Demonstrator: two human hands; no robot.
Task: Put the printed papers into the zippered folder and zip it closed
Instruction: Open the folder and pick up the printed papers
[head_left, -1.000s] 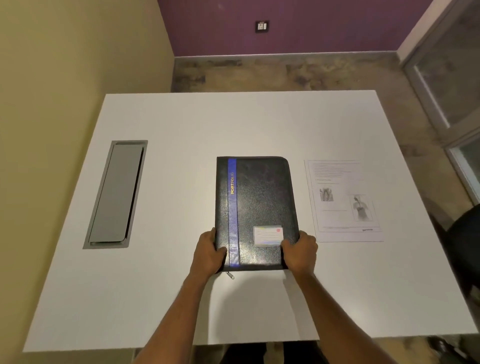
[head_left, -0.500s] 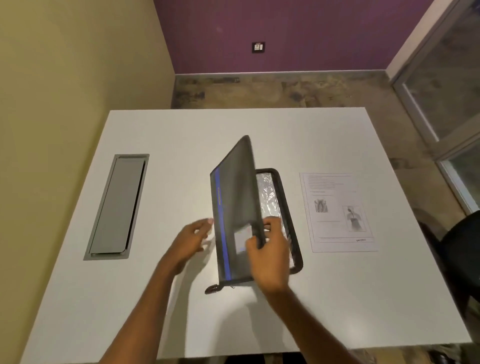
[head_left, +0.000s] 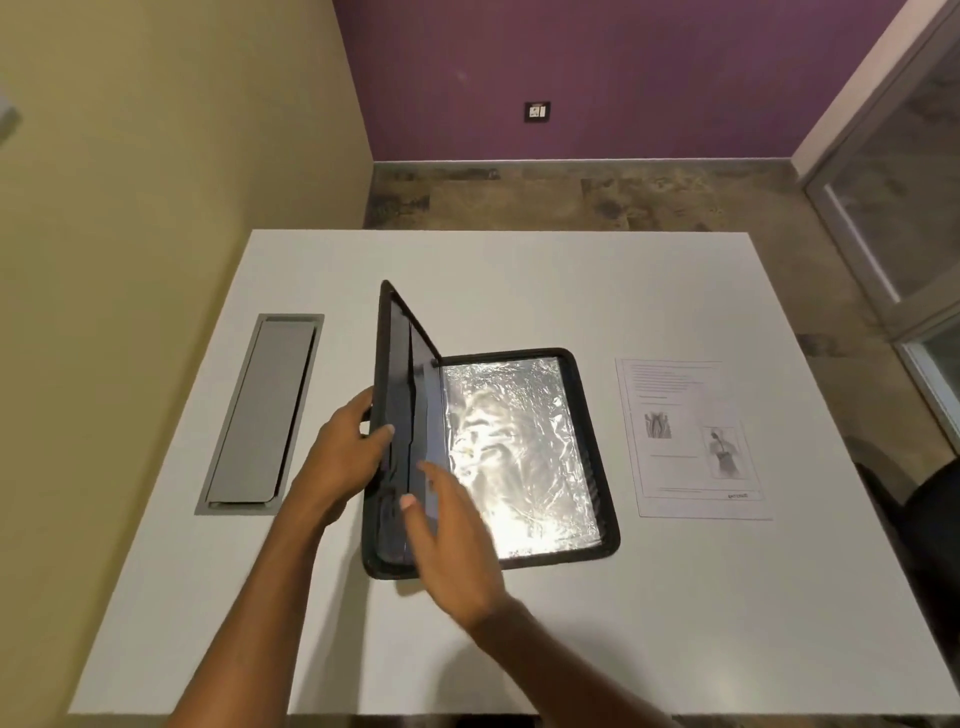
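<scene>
The black zippered folder (head_left: 587, 441) lies in the middle of the white table (head_left: 519, 280), half open. Its right half lies flat and shows shiny clear plastic sleeves. Its front cover (head_left: 400, 395) stands almost upright on the left. My left hand (head_left: 343, 457) grips the cover's outer edge, thumb on the inside. My right hand (head_left: 452, 535) hovers with spread fingers at the cover's inner face near the front edge, holding nothing. The printed papers (head_left: 691, 436) lie flat on the table to the right of the folder, apart from it.
A grey metal cable hatch (head_left: 260, 415) is set into the table at the left. A dark chair (head_left: 924, 514) shows past the table's right edge. Yellow wall on the left, purple wall behind, glass door at the right.
The folder lay closed under both hands; then my right hand lifted the cover. Now the cover stands near upright, my left hand has taken its edge and my right hand has let go.
</scene>
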